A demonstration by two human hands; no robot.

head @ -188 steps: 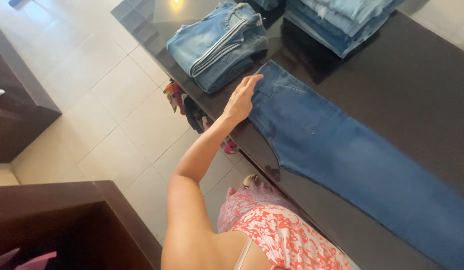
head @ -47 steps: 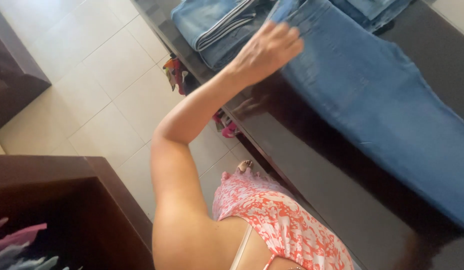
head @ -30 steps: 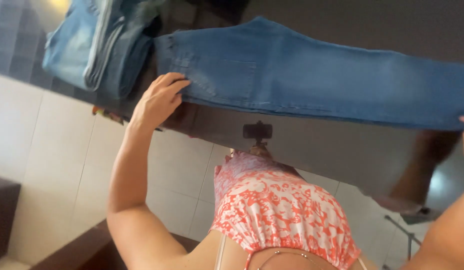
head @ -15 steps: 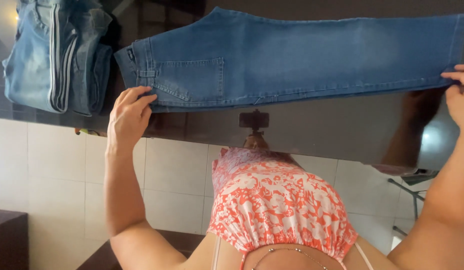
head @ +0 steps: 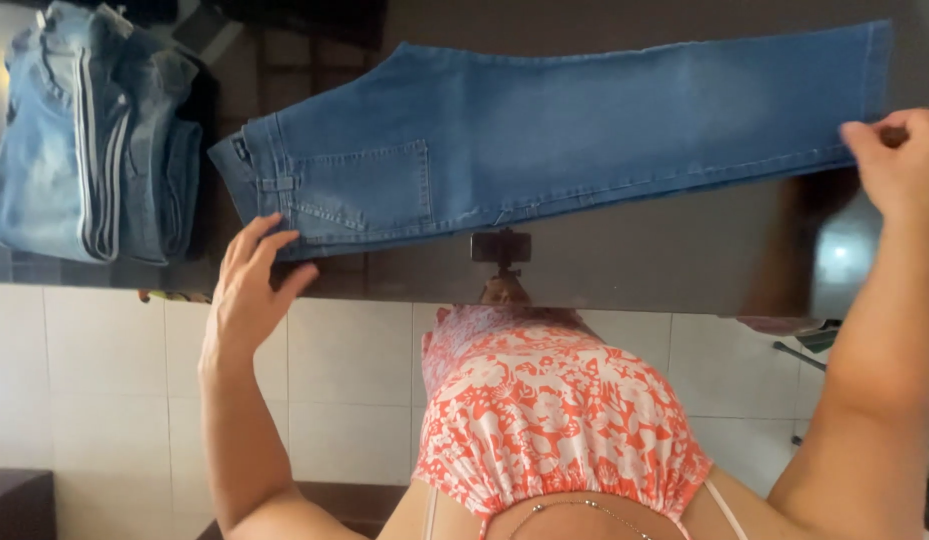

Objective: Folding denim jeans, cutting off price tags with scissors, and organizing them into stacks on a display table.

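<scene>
A pair of mid-blue denim jeans, folded leg over leg, lies flat along the near edge of the glossy dark table. My left hand, fingers spread, touches the waistband; my right hand pinches the hem. Folded jeans stack at the table's left end; pale tiled floor below.

Head camera, close, straight down

Sleeveless top, coral-red with white floral print; arms bare.
</scene>
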